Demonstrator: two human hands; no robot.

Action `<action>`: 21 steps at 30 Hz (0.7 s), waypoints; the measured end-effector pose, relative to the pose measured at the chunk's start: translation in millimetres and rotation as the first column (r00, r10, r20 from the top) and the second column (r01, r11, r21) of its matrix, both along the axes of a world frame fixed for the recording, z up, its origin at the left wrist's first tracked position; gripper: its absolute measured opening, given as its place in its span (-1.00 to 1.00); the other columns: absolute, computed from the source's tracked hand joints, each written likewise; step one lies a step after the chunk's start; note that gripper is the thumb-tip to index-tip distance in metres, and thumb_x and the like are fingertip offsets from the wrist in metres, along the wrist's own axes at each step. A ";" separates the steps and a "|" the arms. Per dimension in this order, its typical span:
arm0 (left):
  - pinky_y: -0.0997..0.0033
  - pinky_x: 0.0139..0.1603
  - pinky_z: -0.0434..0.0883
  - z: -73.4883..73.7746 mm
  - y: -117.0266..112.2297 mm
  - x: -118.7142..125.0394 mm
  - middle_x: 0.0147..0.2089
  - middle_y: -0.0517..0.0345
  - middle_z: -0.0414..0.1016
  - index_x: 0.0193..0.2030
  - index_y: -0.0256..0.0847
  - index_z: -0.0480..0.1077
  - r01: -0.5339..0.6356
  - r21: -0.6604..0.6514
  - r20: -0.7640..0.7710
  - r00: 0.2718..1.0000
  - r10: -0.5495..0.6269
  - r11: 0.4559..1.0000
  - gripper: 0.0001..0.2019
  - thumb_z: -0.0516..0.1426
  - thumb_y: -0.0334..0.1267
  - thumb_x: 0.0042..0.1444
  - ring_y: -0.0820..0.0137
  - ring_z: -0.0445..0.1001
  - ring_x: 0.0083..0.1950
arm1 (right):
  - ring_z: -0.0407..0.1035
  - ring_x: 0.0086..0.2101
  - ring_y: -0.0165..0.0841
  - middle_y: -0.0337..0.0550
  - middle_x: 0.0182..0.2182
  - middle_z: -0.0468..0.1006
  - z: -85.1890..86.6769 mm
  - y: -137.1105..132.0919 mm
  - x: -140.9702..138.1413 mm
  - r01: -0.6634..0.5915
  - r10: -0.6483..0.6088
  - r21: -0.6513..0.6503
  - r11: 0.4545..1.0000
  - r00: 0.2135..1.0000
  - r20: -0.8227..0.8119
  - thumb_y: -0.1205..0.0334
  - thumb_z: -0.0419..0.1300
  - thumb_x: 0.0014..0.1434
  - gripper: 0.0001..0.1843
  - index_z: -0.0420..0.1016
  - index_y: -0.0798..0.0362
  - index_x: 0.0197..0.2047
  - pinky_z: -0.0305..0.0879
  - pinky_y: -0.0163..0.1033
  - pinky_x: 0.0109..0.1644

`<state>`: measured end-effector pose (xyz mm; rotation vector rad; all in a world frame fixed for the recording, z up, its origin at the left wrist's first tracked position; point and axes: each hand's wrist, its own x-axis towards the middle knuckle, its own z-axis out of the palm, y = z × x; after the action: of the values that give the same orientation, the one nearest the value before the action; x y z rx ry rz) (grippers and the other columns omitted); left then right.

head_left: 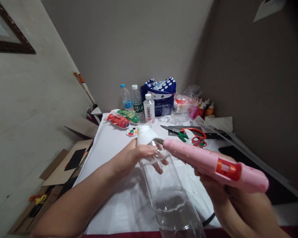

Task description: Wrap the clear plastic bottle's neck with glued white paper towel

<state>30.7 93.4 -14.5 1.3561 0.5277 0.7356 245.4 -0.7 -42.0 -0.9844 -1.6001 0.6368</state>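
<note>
Left hand (136,157) grips clear bottle (169,195) (white wad (145,135) at fingertips); right hand (228,195) clutches pink glue gun (213,163), nozzle touching bottle rim.

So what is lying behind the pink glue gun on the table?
Behind the pink glue gun lie scissors with red and green handles. The gun covers their lower edge and the table there.

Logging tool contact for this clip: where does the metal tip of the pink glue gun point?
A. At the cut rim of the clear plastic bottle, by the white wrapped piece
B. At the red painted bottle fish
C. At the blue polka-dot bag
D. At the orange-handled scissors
A: the right hand holds the pink glue gun with its tip at the rim of the clear plastic bottle, which the left hand steadies beside the white wrapped piece.
</note>
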 end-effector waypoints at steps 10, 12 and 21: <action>0.25 -0.41 0.56 -7.5 2.7 -4.4 -0.32 -0.10 0.54 -0.16 -0.37 0.49 0.027 0.014 -0.030 0.999 -0.026 1.000 -0.61 0.18 -0.07 0.00 0.16 0.56 -0.30 | 0.38 0.10 -0.05 -0.04 0.14 0.45 -3.1 1.6 1.5 -0.048 0.016 0.172 0.984 0.983 0.181 0.30 0.12 0.25 -0.49 0.24 -0.15 0.26 0.42 0.06 0.10; 0.26 -0.40 0.57 -7.2 3.1 -3.7 -0.32 -0.08 0.53 -0.17 -0.37 0.49 0.034 0.018 -0.015 0.999 -0.034 0.999 -0.61 0.20 -0.06 -0.01 0.16 0.55 -0.28 | 0.36 0.11 -0.08 0.01 0.15 0.43 -6.6 1.6 3.6 -0.040 -0.010 0.210 0.977 0.972 0.234 0.32 0.12 0.24 -0.49 0.24 -0.02 0.26 0.43 -0.03 0.10; 0.31 -0.40 0.57 -6.4 1.7 -4.5 -0.30 -0.05 0.52 -0.13 -0.36 0.46 0.044 -0.008 0.001 0.999 -0.044 0.999 -0.61 0.23 -0.09 0.00 0.24 0.54 -0.30 | 0.38 -0.44 -0.30 -0.15 -0.29 0.46 -0.3 0.8 5.0 -0.013 -0.076 0.271 0.963 0.947 0.314 0.38 0.06 0.26 -0.65 0.32 -0.03 0.11 0.47 -0.10 0.01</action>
<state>26.2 95.1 -20.9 1.3557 0.4981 0.6972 250.5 0.0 -42.3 -0.9401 -1.8947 0.2299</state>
